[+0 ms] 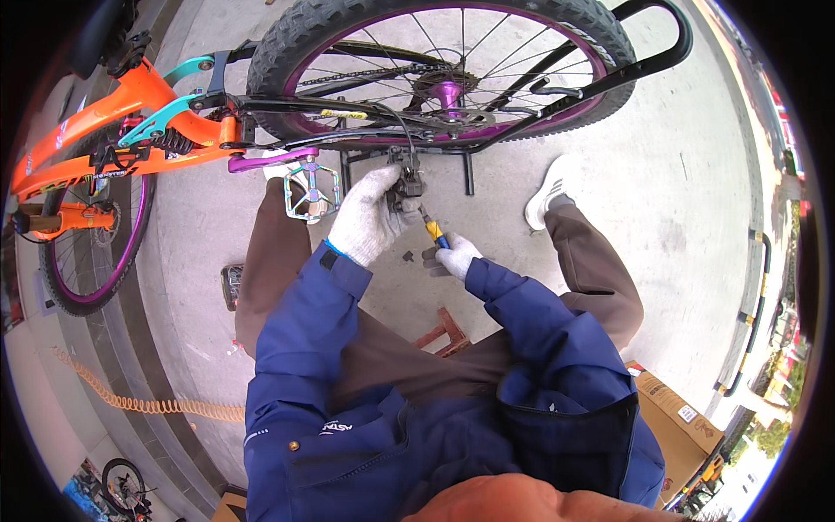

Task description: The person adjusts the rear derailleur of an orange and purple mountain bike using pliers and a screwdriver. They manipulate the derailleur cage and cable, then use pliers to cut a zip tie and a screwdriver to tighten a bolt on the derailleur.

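Gloved in white knit, my left hand [372,215] holds a black brake caliper [409,179], which hangs on a cable or hose from the bicycle's rear end. In my gloved right hand [455,256] is a screwdriver with a yellow and blue handle [436,233]; its tip points at the caliper's lower side, and contact cannot be told. The rear wheel [450,78] with its purple hub and rim stands beyond my hands. Left of them are a purple crank arm [274,160] and a metallic pedal [313,190], joined to the orange frame [143,104].
A black stand [469,173] supports the rear wheel. Beneath my hands a small dark piece [408,256] lies on the concrete, with a reddish-brown stool part [447,331] nearer my body. A coiled orange hose [150,406] is at left, a cardboard box [678,417] at lower right.
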`<control>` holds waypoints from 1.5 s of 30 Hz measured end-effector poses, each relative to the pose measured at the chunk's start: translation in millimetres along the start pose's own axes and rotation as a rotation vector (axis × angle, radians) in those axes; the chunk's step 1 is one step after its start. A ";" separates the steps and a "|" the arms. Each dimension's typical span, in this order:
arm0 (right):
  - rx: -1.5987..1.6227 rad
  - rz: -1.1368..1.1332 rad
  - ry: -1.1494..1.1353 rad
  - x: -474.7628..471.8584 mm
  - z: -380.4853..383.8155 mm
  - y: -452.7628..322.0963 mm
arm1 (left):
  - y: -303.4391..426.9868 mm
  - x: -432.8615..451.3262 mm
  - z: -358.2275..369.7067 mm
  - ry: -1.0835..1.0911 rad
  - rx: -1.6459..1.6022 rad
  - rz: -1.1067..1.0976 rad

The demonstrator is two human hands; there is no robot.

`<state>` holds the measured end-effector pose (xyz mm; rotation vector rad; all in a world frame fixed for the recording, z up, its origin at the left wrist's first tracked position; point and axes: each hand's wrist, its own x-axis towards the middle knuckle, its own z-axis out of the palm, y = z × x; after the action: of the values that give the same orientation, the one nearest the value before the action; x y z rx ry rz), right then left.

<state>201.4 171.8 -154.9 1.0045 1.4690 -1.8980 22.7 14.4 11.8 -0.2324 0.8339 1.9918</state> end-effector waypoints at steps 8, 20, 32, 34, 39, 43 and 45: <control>-0.594 -0.794 0.343 -204.5 -54.1 -103.8 | -3.2 10.9 -1.0 0.033 -0.033 -0.018; 0.613 -0.482 -0.618 -174.8 -12.4 -108.5 | 14.5 0.9 2.7 -0.061 -0.083 -0.104; 0.378 -0.205 -0.424 -173.8 -6.4 -121.3 | 0.2 9.3 -3.8 0.086 0.491 0.243; 0.400 -0.199 -0.446 -172.4 -7.4 -122.1 | 0.9 9.2 -2.6 0.100 0.554 0.259; 0.435 -0.182 -0.501 -170.5 -10.3 -124.8 | 2.1 11.6 -3.9 0.118 0.648 0.276; 0.443 -0.158 -0.468 -169.9 -11.7 -125.4 | 4.3 13.5 -9.4 0.066 0.712 0.263; 0.402 -0.153 -0.432 -169.4 -13.9 -126.7 | 2.9 14.6 -11.1 0.071 0.715 0.273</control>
<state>204.2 213.7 52.8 0.5937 0.9592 -2.3976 10.5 16.5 -2.1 0.2386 1.6268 1.7983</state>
